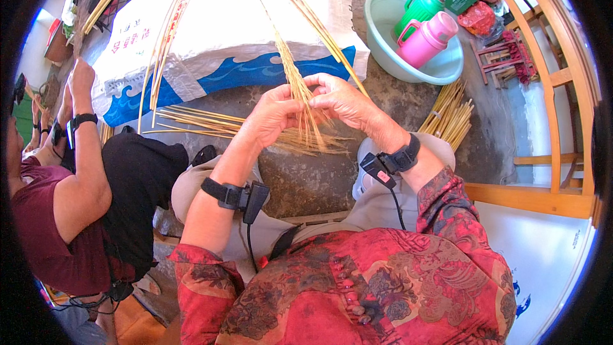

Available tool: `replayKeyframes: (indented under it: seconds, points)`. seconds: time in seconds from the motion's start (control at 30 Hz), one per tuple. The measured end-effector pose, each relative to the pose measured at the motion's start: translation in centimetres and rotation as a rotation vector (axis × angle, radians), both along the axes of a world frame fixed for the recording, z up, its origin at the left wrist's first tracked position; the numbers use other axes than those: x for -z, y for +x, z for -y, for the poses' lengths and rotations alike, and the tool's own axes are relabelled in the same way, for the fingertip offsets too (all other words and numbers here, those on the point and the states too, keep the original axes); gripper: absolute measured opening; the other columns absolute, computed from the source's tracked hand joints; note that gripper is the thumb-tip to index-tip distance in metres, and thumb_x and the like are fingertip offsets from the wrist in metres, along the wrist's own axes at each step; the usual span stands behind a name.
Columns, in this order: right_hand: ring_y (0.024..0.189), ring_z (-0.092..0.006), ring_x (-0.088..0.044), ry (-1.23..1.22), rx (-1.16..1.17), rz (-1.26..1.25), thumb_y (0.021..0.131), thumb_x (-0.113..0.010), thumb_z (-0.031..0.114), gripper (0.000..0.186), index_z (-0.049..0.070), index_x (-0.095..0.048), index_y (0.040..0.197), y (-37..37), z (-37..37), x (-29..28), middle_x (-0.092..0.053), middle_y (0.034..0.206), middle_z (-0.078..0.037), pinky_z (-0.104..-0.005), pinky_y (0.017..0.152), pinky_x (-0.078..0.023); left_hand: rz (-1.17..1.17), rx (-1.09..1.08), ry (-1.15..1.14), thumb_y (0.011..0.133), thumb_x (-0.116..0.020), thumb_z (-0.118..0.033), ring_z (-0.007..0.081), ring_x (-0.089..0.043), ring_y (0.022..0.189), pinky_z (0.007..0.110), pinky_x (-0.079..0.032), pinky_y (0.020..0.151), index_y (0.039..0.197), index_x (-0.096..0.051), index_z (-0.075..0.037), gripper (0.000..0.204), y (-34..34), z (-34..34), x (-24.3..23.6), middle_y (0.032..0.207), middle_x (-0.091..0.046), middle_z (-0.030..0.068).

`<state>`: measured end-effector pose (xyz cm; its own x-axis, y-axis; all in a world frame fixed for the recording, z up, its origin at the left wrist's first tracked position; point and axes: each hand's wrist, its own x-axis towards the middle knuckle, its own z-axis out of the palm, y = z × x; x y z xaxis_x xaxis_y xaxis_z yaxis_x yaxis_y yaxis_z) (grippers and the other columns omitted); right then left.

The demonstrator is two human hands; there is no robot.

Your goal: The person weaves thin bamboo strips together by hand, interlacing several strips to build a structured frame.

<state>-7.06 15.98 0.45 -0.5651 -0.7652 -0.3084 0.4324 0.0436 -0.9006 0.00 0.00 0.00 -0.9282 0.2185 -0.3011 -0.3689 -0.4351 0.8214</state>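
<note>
Between my two hands is a small bundle of dry straw stalks (288, 64) with feathery heads; the loose, bristly ends hang toward me. My left hand (273, 116) is closed on it from the left, thumb and fingers pinching. My right hand (345, 102) pinches it from the other side, fingers bent at the same spot; the fingertips partly hide each other. Beyond my hands lies a white woven sheet (239, 32) with a blue wave border. Long straw stalks (170, 29) lie across it at left, and more stalks (310, 16) slant down its right side.
A pile of stalks (204, 120) lies on the floor below my hands. At right are a stalk bundle (447, 115), a pale basin (378, 41) with green (421, 9) and pink thermoses (426, 39), and a wooden frame (555, 128). Another person (70, 211) sits at left.
</note>
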Motion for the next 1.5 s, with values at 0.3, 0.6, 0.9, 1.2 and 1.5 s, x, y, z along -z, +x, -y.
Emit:
replayKeyframes:
  seconds: [0.3,0.6,0.9,1.2,1.5]
  points:
    - [0.068,-0.0146,-0.057,-0.042,-0.030,-0.032,0.075,-0.055,0.002,0.040,-0.004,-0.042,0.112,0.1,0.5,-0.4,-0.055,0.085,-0.010,-0.0254,0.059,-0.051,0.002,0.029,0.108,0.078,-0.057,-0.008,0.0236,-0.062,0.080,0.034,-0.052,0.072,0.113,-0.045,0.001,0.039,0.3,0.5,-0.9,0.097,-0.059,0.0108]
    - [0.068,-0.0129,-0.056,-0.047,0.015,0.039,0.076,-0.061,0.009,0.045,-0.003,-0.042,0.115,0.7,0.9,-1.0,-0.055,0.081,-0.008,-0.0237,0.056,-0.050,0.005,-0.023,-0.037,0.077,-0.057,-0.006,0.0170,-0.062,0.076,0.028,-0.052,0.067,0.110,-0.049,-0.001,0.034,0.4,0.3,-0.5,0.093,-0.060,0.0080]
    - [0.069,-0.0139,-0.058,0.046,-0.079,-0.036,0.074,-0.060,0.009,0.044,-0.002,-0.043,0.113,0.3,0.4,-0.9,-0.056,0.082,-0.008,-0.0250,0.059,-0.049,0.008,-0.045,0.011,0.078,-0.055,-0.003,0.0178,-0.060,0.076,0.031,-0.052,0.069,0.112,-0.046,0.001,0.036,0.5,0.8,-0.2,0.093,-0.059,0.0080]
    - [0.072,-0.0165,-0.059,-0.049,-0.056,0.055,0.078,-0.056,0.007,0.039,-0.002,-0.042,0.113,0.4,0.5,-1.6,-0.057,0.089,-0.010,-0.0282,0.064,-0.051,0.020,0.000,0.100,0.077,-0.055,-0.002,0.0198,-0.060,0.080,0.033,-0.052,0.070,0.112,-0.046,0.001,0.036,0.6,0.9,-0.7,0.094,-0.059,0.0092]
    - [0.075,-0.0175,-0.060,-0.060,-0.072,0.032,0.078,-0.056,0.007,0.035,-0.001,-0.046,0.110,0.3,0.5,-1.1,-0.058,0.090,-0.011,-0.0300,0.064,-0.052,0.013,0.036,0.068,0.078,-0.055,-0.004,0.0213,-0.061,0.082,0.032,-0.051,0.071,0.116,-0.044,-0.001,0.040,0.6,0.9,-0.8,0.098,-0.059,0.0093]
